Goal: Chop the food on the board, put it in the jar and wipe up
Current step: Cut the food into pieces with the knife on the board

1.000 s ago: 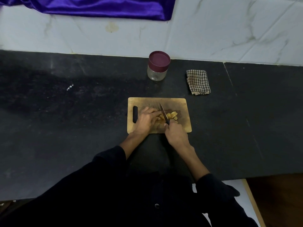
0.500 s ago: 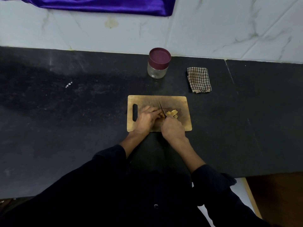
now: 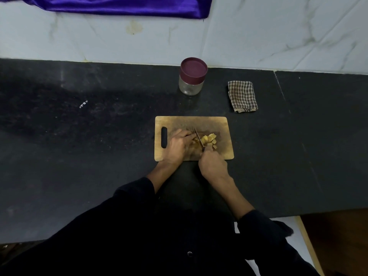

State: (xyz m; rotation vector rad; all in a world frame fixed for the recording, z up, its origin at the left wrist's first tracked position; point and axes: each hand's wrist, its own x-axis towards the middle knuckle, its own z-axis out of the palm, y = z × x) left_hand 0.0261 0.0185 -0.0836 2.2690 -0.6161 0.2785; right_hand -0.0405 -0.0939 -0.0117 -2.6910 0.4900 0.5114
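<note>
A wooden cutting board (image 3: 223,124) lies on the black counter in front of me. Yellow chopped pieces of food (image 3: 209,140) sit at its middle. My left hand (image 3: 178,145) curls over the uncut part of the food and holds it down, just left of the blade. My right hand (image 3: 212,166) grips the handle of a knife (image 3: 199,138), whose blade runs through the food. A glass jar (image 3: 191,78) with a maroon lid on it stands behind the board. A checked cloth (image 3: 242,96) lies folded to the jar's right.
A marble wall rises behind the black counter (image 3: 89,136), with purple fabric (image 3: 119,5) hanging at its top. The counter's front edge ends at the lower right, above a white floor and a wooden surface (image 3: 338,240).
The knife blade has shifted slightly along the food between cuts, and my right hand has moved a little with it. My left hand stays on the food.
</note>
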